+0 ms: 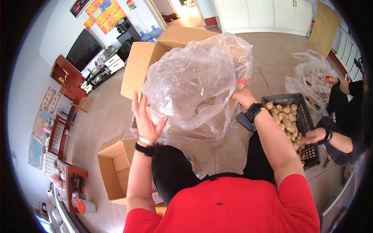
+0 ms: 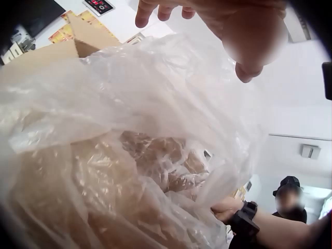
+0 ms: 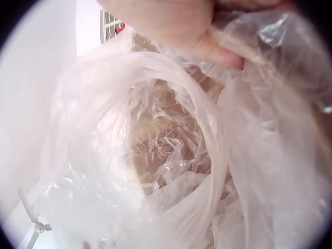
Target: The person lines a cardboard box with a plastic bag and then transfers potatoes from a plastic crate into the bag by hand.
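Observation:
A big clear plastic bag (image 1: 190,85) billows over a tall cardboard box (image 1: 136,70) with raised flaps. My right hand (image 1: 244,98) pinches the bag's edge on its right side; in the right wrist view the thumb of that hand (image 3: 176,26) presses on the plastic (image 3: 270,124). My left hand (image 1: 147,122) is raised at the bag's left side, fingers spread and holding nothing. Above the bag in the left wrist view is the same hand (image 2: 244,26), apart from the plastic (image 2: 155,93). Crumpled plastic shows inside the bag's mouth.
A black crate (image 1: 311,132) of potatoes (image 1: 286,118) stands at the right, with another person's hands (image 1: 315,136) beside it and more plastic (image 1: 311,73) behind. A smaller open carton (image 1: 112,171) sits at the lower left. White cabinets (image 1: 264,15) line the back.

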A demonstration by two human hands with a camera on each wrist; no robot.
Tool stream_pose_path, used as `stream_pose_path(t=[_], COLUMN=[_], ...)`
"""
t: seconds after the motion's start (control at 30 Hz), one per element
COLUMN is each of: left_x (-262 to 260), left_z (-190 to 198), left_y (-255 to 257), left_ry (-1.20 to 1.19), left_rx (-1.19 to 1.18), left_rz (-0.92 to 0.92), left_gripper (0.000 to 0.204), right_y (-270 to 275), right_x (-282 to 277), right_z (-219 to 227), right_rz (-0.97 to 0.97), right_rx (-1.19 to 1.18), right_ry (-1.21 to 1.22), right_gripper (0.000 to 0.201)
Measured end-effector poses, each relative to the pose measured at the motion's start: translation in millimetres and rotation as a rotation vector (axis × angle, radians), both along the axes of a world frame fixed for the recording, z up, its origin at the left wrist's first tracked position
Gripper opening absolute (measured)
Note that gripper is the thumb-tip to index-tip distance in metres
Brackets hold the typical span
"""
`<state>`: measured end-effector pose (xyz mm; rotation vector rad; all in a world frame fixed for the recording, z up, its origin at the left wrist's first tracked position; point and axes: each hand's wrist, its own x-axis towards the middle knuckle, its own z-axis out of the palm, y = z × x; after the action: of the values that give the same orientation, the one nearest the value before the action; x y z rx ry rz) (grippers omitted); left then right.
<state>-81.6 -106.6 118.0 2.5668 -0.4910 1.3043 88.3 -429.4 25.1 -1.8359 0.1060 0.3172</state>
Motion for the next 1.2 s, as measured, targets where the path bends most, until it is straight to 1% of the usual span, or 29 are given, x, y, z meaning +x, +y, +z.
stream_pose_path(t=[0.03, 0.07, 0.1, 0.13, 0.2, 0.23, 0.3, 0.33, 0.37, 0.4, 0.43, 0.5, 0.53, 0.57, 0.63, 0.67, 0.7, 0.73, 0.77, 0.8, 0.83, 0.9, 0.97, 1.03, 1.07, 1.1, 1.13, 1.17, 1.2], left_x=[10, 22, 33, 46, 77, 92, 123, 138, 153, 163, 171, 184, 189, 188, 182, 178, 173, 169, 160, 138, 124, 103, 92, 97, 104, 113, 121, 129, 136], left_z=[5, 9, 14, 16, 8, 2, -15, -23, -31, -41, -54, -83, -98, -100, -102, -104, -104, -103, -91, -67, -60, -50, -42, -42, -48, -59, -69, -75, -79], left_y=[0, 0, 1, 5, 20, 28, 46, 56, 68, 78, 86, 102, 110, 105, 95, 90, 87, 85, 75, 41, 24, 0, -31, -55, -62, -63, -60, -56, -52], left_ry=[-0.001, 0.054, 0.109, 0.107, 0.316, 0.314, 0.462, 0.462, 0.567, 0.672, 0.673, 0.751, 0.788, 0.797, 1.096, 1.072, 1.081, 1.078, 1.072, 0.929, 0.935, 0.534, 0.363, 0.412, 0.410, 0.394, 0.377, 0.372, 0.458], left_rx=[-0.002, 0.017, 0.034, 0.033, 0.055, 0.055, 0.024, 0.022, -0.038, -0.101, -0.103, -0.218, -0.223, -0.220, -0.240, -0.234, -0.231, -0.155, -0.077, -0.014, -0.010, -0.012, 0.106, 0.170, 0.170, 0.221, 0.272, 0.271, 0.267], left_rz=[0.008, 0.004, 0.000, 0.007, 0.005, 0.009, 0.163, 0.164, 0.236, 0.306, 0.304, 0.391, 0.409, 0.404, 0.557, 0.552, 0.548, 0.618, 0.685, 0.806, 0.805, 0.361, -0.014, -0.136, -0.125, -0.057, 0.010, 0.015, 0.049], left_gripper=[0.084, 0.087, 0.090, 0.090, 0.088, 0.088, 0.082, 0.082, 0.080, 0.077, 0.077, 0.074, 0.074, 0.074, 0.075, 0.069, 0.069, 0.063, 0.057, 0.045, 0.045, 0.044, 0.054, 0.068, 0.068, 0.073, 0.077, 0.077, 0.073], right_y=[2, 3, 3, 3, 4, 5, 10, 10, 10, 12, 14, 18, 19, 20, 20, 22, 23, 24, 26, 26, 26, 28, 30, 32, 30, 31, 31, 30, 30], right_x=[-2, -3, -3, -3, -9, -11, -13, -18, -22, -25, -26, -27, -22, -18, -10, -7, -4, 0, 5, 8, 8, 3, 6, 3, 0, -4, -4, -5, -5], right_z=[2, 2, 1, 0, 4, 4, 3, 6, 8, 7, 5, 1, -2, -8, -15, -16, -18, -26, -35, -39, -37, -27, -38, -38, -29, -23, -23, -25, -26], right_rz=[-0.009, 0.000, 0.026, 0.050, 0.060, 0.062, 0.048, 0.085, 0.121, 0.112, 0.112, 0.121, 0.117, 0.151, 0.184, 0.191, 0.196, 0.193, 0.168, 0.143, 0.142, 0.134, 0.130, 0.130, 0.129, 0.125, 0.130, 0.153, 0.174], right_rx=[-0.016, -0.018, -0.033, -0.047, -0.044, -0.042, -0.065, -0.088, -0.111, -0.116, -0.119, -0.090, -0.091, -0.143, -0.203, -0.210, -0.214, -0.215, -0.213, -0.211, -0.211, -0.242, -0.215, -0.187, -0.198, -0.210, -0.210, -0.213, -0.215], right_ry=[-0.040, -0.042, -0.057, -0.073, -0.083, -0.089, -0.080, -0.146, -0.212, -0.212, -0.211, -0.216, -0.212, -0.192, -0.158, -0.138, -0.119, -0.110, -0.123, -0.139, -0.132, -0.096, -0.109, -0.126, -0.081, -0.037, -0.043, -0.041, -0.038], right_gripper=[0.037, 0.037, 0.037, 0.036, 0.036, 0.036, 0.038, 0.038, 0.039, 0.039, 0.039, 0.036, 0.036, 0.035, 0.034, 0.034, 0.035, 0.035, 0.035, 0.036, 0.036, 0.035, 0.035, 0.035, 0.035, 0.035, 0.035, 0.035, 0.036])
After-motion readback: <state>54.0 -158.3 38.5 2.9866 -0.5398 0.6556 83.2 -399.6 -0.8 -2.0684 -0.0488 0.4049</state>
